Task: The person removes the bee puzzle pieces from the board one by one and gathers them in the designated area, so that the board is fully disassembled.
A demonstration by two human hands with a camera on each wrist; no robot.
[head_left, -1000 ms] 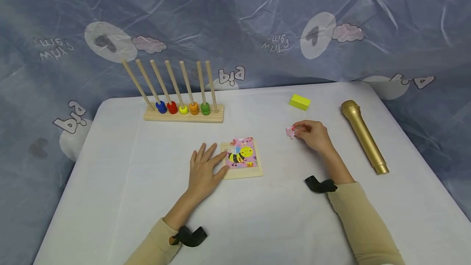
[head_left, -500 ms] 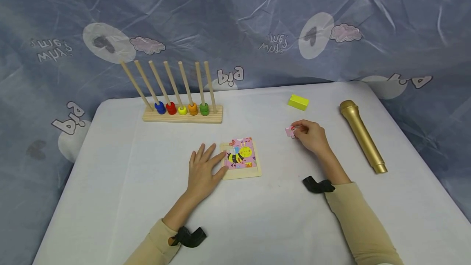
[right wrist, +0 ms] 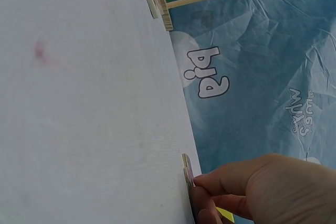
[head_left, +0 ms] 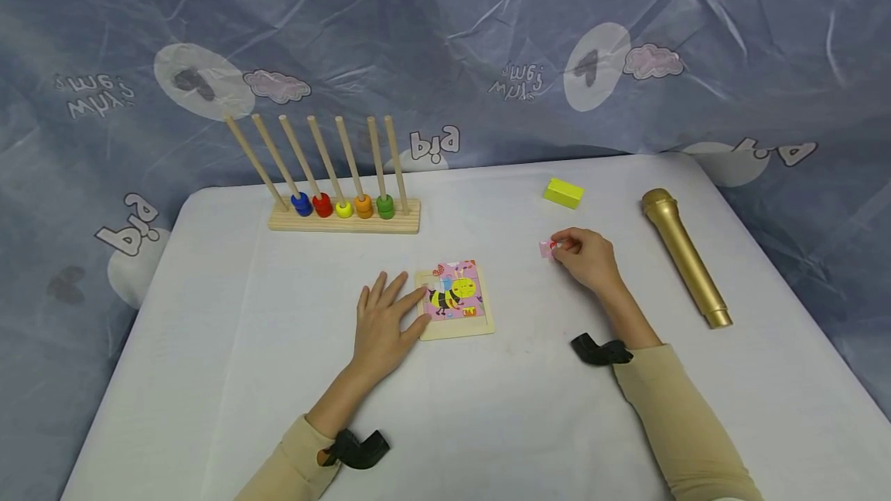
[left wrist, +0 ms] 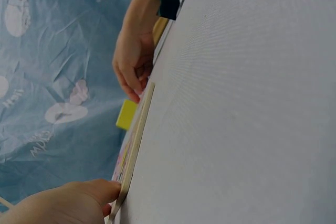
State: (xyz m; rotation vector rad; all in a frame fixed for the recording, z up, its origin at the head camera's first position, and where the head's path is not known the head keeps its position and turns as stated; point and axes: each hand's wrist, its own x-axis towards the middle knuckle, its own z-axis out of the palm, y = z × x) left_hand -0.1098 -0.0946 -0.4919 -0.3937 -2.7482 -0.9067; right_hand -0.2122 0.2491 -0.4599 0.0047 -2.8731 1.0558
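Observation:
A small square wooden puzzle board (head_left: 455, 328) with a bee picture on pink lies on the white table. My left hand (head_left: 383, 331) rests at its left side, fingers spread and mostly straight, with thumb and index finger touching the frame. In the left wrist view the thumb (left wrist: 102, 188) lies against the board's edge. To the right of the board, my right hand (head_left: 588, 260) pinches a pink puzzle piece (head_left: 545, 249) between thumb and fingers. The right wrist view shows this piece (right wrist: 186, 165) edge-on, partly covered by the fingers.
A wooden peg stand (head_left: 344, 226) with coloured beads stands at the back left. Beyond the right hand lies a yellow block (head_left: 564, 192). A gold microphone-shaped object (head_left: 685, 257) lies at the right. Printed blue-grey cloth (head_left: 390, 37) hangs behind the table.
Both hands stay nearly in place. The pink puzzle piece has turned slightly in my right fingers, so its lower tab shows less. The head view has shifted a little.

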